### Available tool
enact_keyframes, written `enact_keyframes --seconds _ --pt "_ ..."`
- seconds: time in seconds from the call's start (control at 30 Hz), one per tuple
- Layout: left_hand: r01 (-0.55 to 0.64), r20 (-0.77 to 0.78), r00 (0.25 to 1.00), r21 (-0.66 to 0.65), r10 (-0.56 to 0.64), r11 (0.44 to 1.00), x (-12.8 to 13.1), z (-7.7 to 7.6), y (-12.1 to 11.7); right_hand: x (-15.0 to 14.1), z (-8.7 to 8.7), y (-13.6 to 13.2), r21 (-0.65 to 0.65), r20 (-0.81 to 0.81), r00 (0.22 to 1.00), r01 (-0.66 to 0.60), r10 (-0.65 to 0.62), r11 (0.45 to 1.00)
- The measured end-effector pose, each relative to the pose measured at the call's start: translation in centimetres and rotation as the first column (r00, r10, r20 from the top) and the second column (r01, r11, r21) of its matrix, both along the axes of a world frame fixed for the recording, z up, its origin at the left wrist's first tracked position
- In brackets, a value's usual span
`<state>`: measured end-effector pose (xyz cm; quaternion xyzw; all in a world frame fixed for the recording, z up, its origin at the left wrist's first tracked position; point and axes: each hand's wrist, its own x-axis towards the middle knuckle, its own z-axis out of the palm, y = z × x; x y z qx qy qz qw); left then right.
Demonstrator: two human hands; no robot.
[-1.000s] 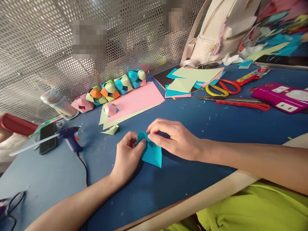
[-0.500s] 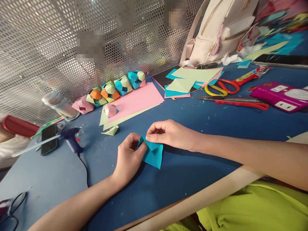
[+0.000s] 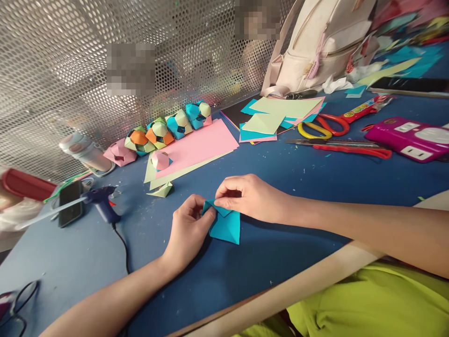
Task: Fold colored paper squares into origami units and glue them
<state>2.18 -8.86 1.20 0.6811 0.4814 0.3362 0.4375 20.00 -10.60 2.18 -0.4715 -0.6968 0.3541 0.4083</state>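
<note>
Between my hands, just above the blue table, is a small sheet of blue paper (image 3: 226, 229) with its far edge folded over in a pointed flap. My left hand (image 3: 190, 227) pinches its left edge, thumb on top. With thumb and fingertips, my right hand (image 3: 245, 196) grips the fold at the far edge. A pale green folded paper piece (image 3: 162, 189) lies beyond my left hand. Past it, a small pink-and-white folded piece (image 3: 160, 160) sits on a pink sheet (image 3: 206, 140).
Several folded paper balls (image 3: 159, 133) line the mesh screen (image 3: 196, 56). At left are a glue gun (image 3: 105, 203), a phone (image 3: 70, 203) and a bottle (image 3: 86, 152). Rightward lie stacked paper (image 3: 264, 124), scissors (image 3: 335, 126), a red cutter (image 3: 351, 150), a purple box (image 3: 412, 140) and a backpack (image 3: 315, 51).
The far edge of the blue paper has been turned over toward me into a pointed flap. My right hand has closed on that fold; my left hand keeps its grip.
</note>
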Motion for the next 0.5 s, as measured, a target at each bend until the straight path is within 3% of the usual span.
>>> enact_keyframes --seconds 0.5 --pt "0.022 0.027 0.999 -0.03 -0.021 0.999 0.09 0.18 -0.21 -0.12 -1.04 0.01 0.32 0.088 0.995 0.011 -0.042 0.948"
